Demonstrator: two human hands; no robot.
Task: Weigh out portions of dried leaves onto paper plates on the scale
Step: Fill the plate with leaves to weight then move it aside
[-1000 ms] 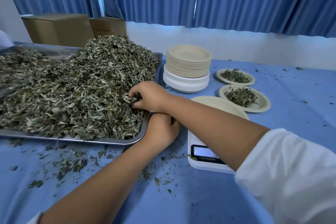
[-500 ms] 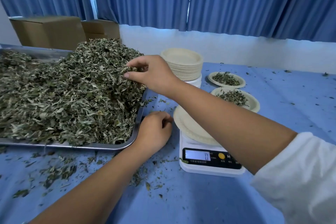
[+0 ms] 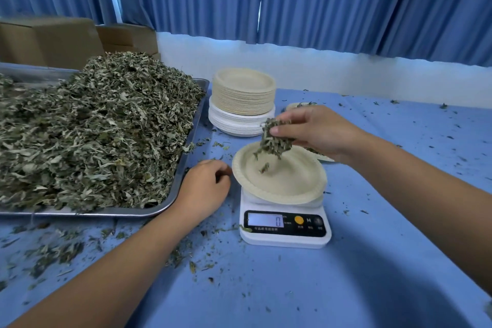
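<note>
Left hand (image 3: 205, 189) and right hand (image 3: 314, 133) both bare. Forearms uncovered as far as the frame's edges show them.

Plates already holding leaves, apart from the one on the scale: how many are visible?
2. The far plate peeks out beyond the right hand; the near plate shows under that hand, beside the scale. The hand covers most of both, so another may be hidden.

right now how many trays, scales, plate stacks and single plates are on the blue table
Tray: 1
Scale: 1
Plate stacks: 2, tan stack on white stack
Single plates: 3, weighing plate on the scale, far plate and near plate partly hidden behind the right hand gripping leaves
Total: 7
</note>
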